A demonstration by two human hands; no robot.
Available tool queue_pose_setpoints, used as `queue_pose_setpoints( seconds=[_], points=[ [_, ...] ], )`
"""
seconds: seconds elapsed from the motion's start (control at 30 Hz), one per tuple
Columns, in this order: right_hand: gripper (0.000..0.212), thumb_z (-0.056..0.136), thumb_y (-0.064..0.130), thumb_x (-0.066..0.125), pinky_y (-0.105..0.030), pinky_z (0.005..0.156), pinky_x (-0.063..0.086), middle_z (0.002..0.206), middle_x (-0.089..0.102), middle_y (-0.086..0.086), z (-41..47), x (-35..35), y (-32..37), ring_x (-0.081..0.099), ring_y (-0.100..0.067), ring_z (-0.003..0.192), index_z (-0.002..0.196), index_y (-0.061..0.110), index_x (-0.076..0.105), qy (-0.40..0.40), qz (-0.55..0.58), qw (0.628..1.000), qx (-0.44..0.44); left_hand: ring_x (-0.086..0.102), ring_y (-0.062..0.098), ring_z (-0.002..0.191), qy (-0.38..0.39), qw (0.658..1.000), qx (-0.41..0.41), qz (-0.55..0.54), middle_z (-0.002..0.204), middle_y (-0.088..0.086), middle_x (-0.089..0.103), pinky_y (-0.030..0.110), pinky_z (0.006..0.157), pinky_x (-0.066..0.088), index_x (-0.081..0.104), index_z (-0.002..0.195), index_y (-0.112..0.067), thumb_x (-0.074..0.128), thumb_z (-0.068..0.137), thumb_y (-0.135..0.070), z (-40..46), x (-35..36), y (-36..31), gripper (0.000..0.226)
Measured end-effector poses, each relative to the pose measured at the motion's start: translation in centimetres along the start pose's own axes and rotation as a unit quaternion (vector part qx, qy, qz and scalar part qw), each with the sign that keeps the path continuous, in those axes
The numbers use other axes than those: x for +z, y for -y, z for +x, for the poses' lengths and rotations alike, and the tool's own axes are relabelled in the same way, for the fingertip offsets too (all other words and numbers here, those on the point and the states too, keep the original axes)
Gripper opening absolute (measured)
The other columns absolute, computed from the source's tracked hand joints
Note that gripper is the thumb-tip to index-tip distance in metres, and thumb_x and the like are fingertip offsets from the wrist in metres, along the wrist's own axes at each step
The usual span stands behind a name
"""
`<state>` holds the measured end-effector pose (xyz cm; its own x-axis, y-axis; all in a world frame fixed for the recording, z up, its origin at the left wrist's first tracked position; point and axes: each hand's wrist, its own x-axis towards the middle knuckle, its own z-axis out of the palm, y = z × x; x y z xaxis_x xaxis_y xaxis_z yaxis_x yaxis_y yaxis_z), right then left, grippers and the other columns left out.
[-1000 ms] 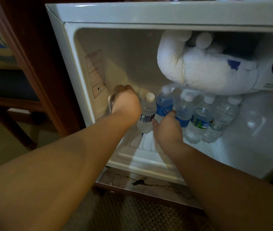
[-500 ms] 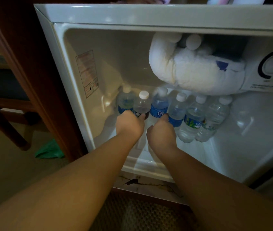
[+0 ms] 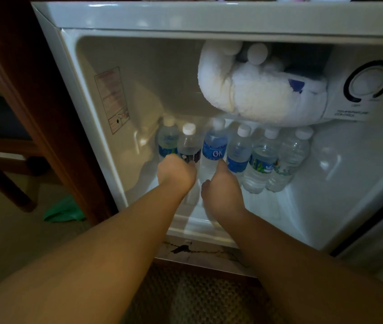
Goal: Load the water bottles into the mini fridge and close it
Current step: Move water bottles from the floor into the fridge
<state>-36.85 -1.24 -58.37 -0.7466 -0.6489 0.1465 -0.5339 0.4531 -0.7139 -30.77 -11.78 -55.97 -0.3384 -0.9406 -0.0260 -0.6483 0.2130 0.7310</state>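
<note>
Two bare forearms, no sleeves; left grip (image 3: 177,174), right grip (image 3: 221,192)

Dim overall, brightest inside the white fridge (image 3: 209,17) beyond the hands. Glare streaks along its top edge. Soft, slightly blurred throughout; label text unreadable. Deep shadow at left. Wide-angle bending toward the edges.

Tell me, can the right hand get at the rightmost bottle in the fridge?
Probably yes: the right hand is inside the fridge, and nothing stands in front of the rightmost bottle.
</note>
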Motion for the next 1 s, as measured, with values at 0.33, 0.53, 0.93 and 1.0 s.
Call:
queue_pose_setpoints(
  seconds=[0.33,0.53,0.93,1.0],
  points=[
    [0.060,0.092,0.015,0.057,-0.037,0.085,0.052,0.130,0.051,-0.011,-0.8,-0.8,0.5,0.057,-0.029,0.113,0.148,0.015,0.038,0.054,-0.073,0.996,0.001,0.065,0.029,0.112,0.068,0.994,0.070,0.039,0.119,0.011,0.071,0.024,0.080,0.042,0.059,0.131,-0.006,0.068,0.095,-0.026,-2.5,-2.0,1.0,0.043],
    [0.049,0.097,0.042,0.052,-0.047,0.103,0.045,0.137,0.056,-0.007,-3.2,-2.3,0.9,0.046,-0.030,0.132,0.139,0.016,0.052,0.017,-0.149,0.987,-0.055,0.065,0.021,0.114,0.073,0.989,0.122,0.030,0.128,0.006,0.068,0.033,0.096,0.052,0.050,0.142,-0.023,0.070,0.092,-0.037,-6.3,-4.4,3.0,0.055],
    [0.064,0.098,0.065,0.036,-0.051,0.125,0.018,0.167,0.024,0.006,-16.1,-11.0,12.5,0.010,-0.020,0.156,0.153,0.032,0.040,0.085,-0.081,0.993,-0.014,0.065,0.003,0.102,0.059,0.997,0.050,0.030,0.131,-0.012,0.066,0.017,0.087,0.047,0.049,0.141,-0.036,0.066,0.096,-0.041,-17.6,-22.6,0.2,0.049],
    [0.064,0.095,0.063,0.044,-0.054,0.120,0.029,0.164,0.031,0.005,-17.7,-15.1,16.0,0.018,-0.021,0.154,0.150,0.030,0.044,0.093,-0.036,0.994,-0.031,0.060,-0.006,0.083,0.055,0.998,0.038,0.014,0.126,-0.014,0.068,0.005,0.077,0.043,0.052,0.139,-0.036,0.065,0.096,-0.044,-20.2,-26.4,-3.2,0.045]
  ],
)
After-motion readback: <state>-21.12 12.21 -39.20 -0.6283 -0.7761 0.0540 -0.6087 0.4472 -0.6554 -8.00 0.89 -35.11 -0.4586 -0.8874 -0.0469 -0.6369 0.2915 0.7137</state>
